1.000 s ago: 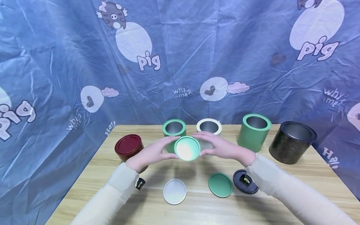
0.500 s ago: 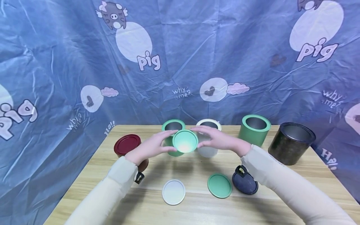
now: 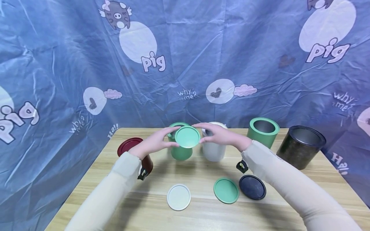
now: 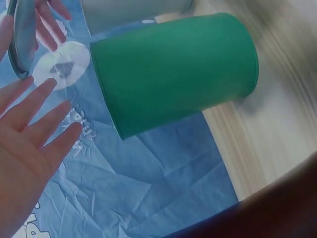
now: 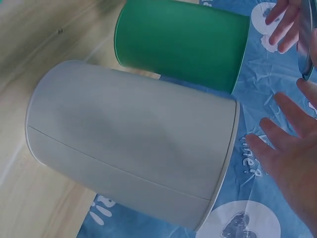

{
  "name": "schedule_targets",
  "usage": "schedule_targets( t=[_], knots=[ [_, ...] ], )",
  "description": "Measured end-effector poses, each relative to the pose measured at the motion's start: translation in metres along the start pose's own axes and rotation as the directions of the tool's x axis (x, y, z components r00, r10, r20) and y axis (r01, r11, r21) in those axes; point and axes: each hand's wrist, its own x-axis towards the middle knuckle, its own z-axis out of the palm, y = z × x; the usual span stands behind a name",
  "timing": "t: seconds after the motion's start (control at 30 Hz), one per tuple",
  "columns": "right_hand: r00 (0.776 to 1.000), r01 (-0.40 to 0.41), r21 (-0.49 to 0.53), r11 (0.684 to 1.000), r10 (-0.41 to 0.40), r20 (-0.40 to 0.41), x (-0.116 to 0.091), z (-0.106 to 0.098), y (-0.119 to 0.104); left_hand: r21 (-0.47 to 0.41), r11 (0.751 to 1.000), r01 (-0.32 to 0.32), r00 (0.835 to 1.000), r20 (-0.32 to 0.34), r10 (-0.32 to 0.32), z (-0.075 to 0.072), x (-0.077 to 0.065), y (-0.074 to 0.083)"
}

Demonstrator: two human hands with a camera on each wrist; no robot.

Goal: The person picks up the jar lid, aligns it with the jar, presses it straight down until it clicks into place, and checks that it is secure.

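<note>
Both hands hold a round green lid [image 3: 188,137] between them, tilted, in front of a green can's [image 3: 181,154] open mouth. My left hand [image 3: 157,141] has its thumb and fingertips at the lid's left edge; my right hand [image 3: 219,134] pinches the right edge. The left wrist view shows the lid [image 4: 22,42] edge-on, with the left hand's other fingers spread below it. From the right wrist, the lid [image 5: 306,39] shows at the frame's edge. A white can [image 3: 214,152] stands just right of the green one, its mouth partly hidden by the right hand.
Behind the left forearm stands a can with a red lid [image 3: 127,144]. To the right are another green can [image 3: 263,136] and a black can [image 3: 300,146]. A white lid [image 3: 178,197], a second green lid [image 3: 226,190] and a dark blue lid [image 3: 252,187] lie flat in front on the wooden table.
Both hands have raised the green lid away from me and slightly left, so it now overlaps the green can's mouth in the head view. The cans and lids on the table have stayed put.
</note>
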Motion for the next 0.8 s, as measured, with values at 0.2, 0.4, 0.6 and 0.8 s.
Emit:
schedule_targets(
  t=[0.2, 0.4, 0.6, 0.8],
  knots=[
    [0.999, -0.041, -0.004, 0.999, 0.042, 0.011, 0.008, -0.003, 0.003, 0.005, 1.000, 0.008, 1.000, 0.003, -0.008, -0.003, 0.004, -0.006],
    [0.996, -0.083, 0.010, 0.997, 0.082, 0.027, 0.017, -0.005, 0.005, 0.001, 1.000, -0.005, 1.000, 0.000, 0.005, -0.006, 0.009, -0.015],
    [0.994, -0.099, 0.052, 0.994, 0.096, 0.057, 0.026, -0.005, 0.008, 0.009, 1.000, -0.003, 1.000, 0.002, 0.003, -0.009, 0.012, -0.023],
    [0.991, -0.120, 0.058, 0.991, 0.116, 0.065, 0.034, -0.007, 0.012, 0.000, 1.000, -0.005, 1.000, -0.008, 0.005, -0.013, 0.018, -0.028]
  ],
)
